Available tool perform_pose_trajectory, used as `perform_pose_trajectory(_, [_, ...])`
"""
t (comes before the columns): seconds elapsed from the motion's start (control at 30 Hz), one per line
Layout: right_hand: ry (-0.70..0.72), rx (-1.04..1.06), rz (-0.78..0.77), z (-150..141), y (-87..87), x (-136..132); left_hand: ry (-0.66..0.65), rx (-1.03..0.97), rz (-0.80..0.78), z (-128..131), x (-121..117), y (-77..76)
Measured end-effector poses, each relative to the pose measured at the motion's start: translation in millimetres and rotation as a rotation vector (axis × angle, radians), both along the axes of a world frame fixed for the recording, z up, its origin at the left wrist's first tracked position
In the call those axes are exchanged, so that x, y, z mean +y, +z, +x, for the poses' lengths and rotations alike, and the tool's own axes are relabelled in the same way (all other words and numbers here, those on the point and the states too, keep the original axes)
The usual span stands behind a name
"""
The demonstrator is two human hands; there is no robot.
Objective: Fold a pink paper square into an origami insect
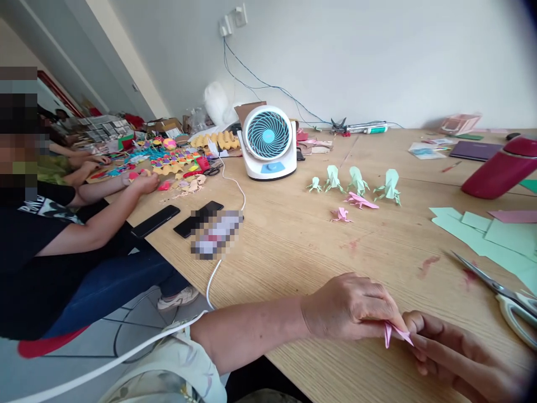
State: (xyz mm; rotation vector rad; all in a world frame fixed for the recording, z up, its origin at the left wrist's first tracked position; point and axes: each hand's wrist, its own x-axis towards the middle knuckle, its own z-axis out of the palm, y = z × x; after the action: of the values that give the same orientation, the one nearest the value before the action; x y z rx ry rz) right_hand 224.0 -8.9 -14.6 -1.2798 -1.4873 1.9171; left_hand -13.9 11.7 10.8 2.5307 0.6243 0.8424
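Note:
A small folded pink paper piece (388, 334) is pinched in the fingers of my left hand (352, 308), low over the table near its front edge. From the right, the thumb and fingers of my right hand (457, 347) close on the same paper's pointed end. My fingers cover much of its shape. Beyond my hands stand several pale green paper figures (357, 180) with folded legs, like insects. Two pink folded figures, a longer one (361, 201) and a smaller one (342, 215), lie in front of them.
Scissors (503, 296) lie right of my hands beside green paper sheets (509, 240). A red bottle (499, 170) lies at the right. A white fan (271, 143) stands behind phones (156, 220) and a white cable (213, 280). At the left, a co-worker (84, 235) handles small items.

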Motion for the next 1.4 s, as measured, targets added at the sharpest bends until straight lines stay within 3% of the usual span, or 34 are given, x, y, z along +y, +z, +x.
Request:
perform_pose_trajectory(0.07, [-0.116, 0.024, 0.074, -3, 3.3, -1, -0.002, -0.018, 0.000, 0, 0, 1.5])
perform_pose_trajectory(0.1, [-0.101, 0.028, 0.083, -5, 6.7, -2, -0.009, -0.036, -0.017, 0, -1, 2.9])
perform_pose_trajectory(0.17, [-0.054, 0.002, 0.065, -9, 16.3, -7, -0.037, -0.091, -0.089, 0, -3, 6.5])
perform_pose_trajectory(0.33, [-0.151, 0.126, -0.040, -19, 39.2, -15, -0.055, -0.316, -0.341, 6, -7, 12.0])
perform_pose_trajectory(0.5, [-0.177, 0.235, -0.066, -20, 41.7, -14, -0.049, -0.358, -0.439, 8, -6, 10.1])
perform_pose_trajectory(0.73, [-0.160, 0.255, -0.087, -18, 37.7, -13, 0.046, -0.319, -0.445, 10, -11, 12.5])
perform_pose_trajectory(1.4, [-0.178, 0.236, -0.067, -21, 37.1, -13, 0.069, -0.339, -0.382, 11, -12, 12.3])
